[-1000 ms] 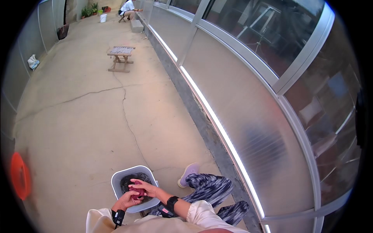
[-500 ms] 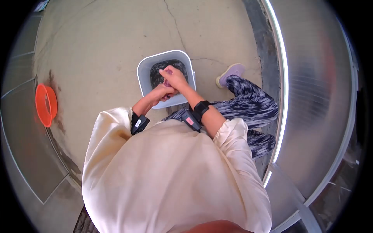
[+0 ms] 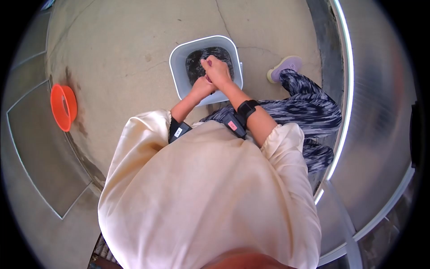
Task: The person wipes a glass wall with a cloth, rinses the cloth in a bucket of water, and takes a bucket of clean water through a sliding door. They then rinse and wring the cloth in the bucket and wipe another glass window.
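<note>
A pale grey, squarish bucket [image 3: 177,67] stands on the floor in front of me. Dark contents with white streaks [image 3: 195,64] fill its lower part; whether this is water or cloth, I cannot tell. Over the bucket, my left hand [image 3: 203,86] and my right hand [image 3: 218,71] are closed together, the right one higher and farther in. Between them shows a bit of a small purplish thing [image 3: 209,63] that looks like bunched cloth. The fingers cover most of it.
An orange basin [image 3: 57,107] rests at the left beside a panelled wall. My bent leg in patterned trousers [image 3: 298,112] and a lilac shoe [image 3: 286,66] are right of the bucket. A translucent panel with a bright edge [image 3: 349,89] runs along the right.
The view has shifted, so bucket and basin appear higher and farther right. My hands have turned closer together, and less of the purplish thing shows between them.
</note>
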The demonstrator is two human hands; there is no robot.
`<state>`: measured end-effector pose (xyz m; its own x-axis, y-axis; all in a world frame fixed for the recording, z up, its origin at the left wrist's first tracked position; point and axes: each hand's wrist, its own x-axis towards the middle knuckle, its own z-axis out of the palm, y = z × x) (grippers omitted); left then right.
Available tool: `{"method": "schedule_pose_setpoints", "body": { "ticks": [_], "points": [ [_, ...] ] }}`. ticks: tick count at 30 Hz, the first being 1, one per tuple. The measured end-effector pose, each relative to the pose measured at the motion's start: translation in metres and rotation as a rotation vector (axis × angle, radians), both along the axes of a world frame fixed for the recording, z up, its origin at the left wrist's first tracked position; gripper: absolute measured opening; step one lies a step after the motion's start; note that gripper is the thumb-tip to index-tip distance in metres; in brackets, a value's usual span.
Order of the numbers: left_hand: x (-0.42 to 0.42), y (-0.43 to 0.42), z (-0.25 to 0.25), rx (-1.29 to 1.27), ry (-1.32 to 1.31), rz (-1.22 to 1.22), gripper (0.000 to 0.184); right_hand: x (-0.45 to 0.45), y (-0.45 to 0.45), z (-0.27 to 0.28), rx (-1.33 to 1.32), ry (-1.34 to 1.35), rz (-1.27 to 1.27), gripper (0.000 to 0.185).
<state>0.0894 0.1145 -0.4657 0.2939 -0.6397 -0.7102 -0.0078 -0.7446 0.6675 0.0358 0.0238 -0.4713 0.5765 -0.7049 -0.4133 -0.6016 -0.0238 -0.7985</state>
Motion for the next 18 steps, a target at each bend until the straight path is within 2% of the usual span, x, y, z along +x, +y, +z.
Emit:
{"method": "schedule_pose_setpoints", "body": {
  "ticks": [1,3,4,6,7,8,9,10,11,12,13,14,15,17,18],
  "points": [
    [0.001,0.002,-0.007,0.004,-0.002,-0.003,0.040,0.000,0.001,-0.003,0.004,-0.002,-0.003,0.034],
    [0.002,0.002,-0.007,0.016,-0.148,-0.183,0.050,-0.001,0.002,-0.006,-0.001,0.035,-0.010,0.034],
    [0.000,0.002,-0.007,0.021,-0.152,-0.182,0.050,-0.004,0.003,-0.007,0.003,0.031,-0.009,0.034],
    [-0.004,-0.003,0.000,-0.003,-0.339,-0.199,0.055,-0.007,0.001,0.000,0.099,-0.042,-0.043,0.033],
    [0.001,-0.003,-0.005,0.044,-0.220,-0.228,0.051,-0.008,-0.002,-0.008,0.196,-0.108,-0.029,0.031],
    [0.003,-0.003,-0.005,0.034,0.004,-0.049,0.042,-0.007,-0.003,-0.022,0.296,-0.217,-0.046,0.033],
    [0.005,-0.002,-0.004,0.022,0.144,0.104,0.038,-0.009,-0.009,-0.013,0.180,-0.147,0.029,0.044],
    [0.010,0.000,-0.007,0.033,0.285,0.266,0.044,-0.010,-0.014,-0.008,0.332,-0.134,0.012,0.065],
    [0.013,0.000,-0.007,0.063,0.397,0.395,0.051,-0.011,-0.016,0.003,0.573,-0.218,-0.122,0.078],
    [0.018,0.002,-0.013,0.087,0.564,0.507,0.048,-0.015,-0.020,0.018,0.622,-0.089,-0.117,0.083],
    [0.022,0.007,-0.039,0.097,0.772,0.552,0.059,-0.023,-0.015,-0.013,0.551,0.035,-0.044,0.081],
    [0.019,0.003,-0.033,0.160,0.744,0.681,0.057,-0.032,-0.013,-0.054,0.359,0.138,0.090,0.076],
    [0.014,-0.005,-0.026,0.216,0.719,0.800,0.054,-0.030,-0.007,-0.047,0.329,0.067,0.045,0.071],
    [0.006,-0.008,-0.022,-0.123,1.078,0.836,0.037,-0.025,0.005,-0.021,0.276,-0.029,0.255,0.069],
    [-0.001,-0.001,-0.037,-0.305,1.154,0.847,0.033,-0.030,0.011,-0.013,0.170,-0.095,0.339,0.068]
  ]
}}
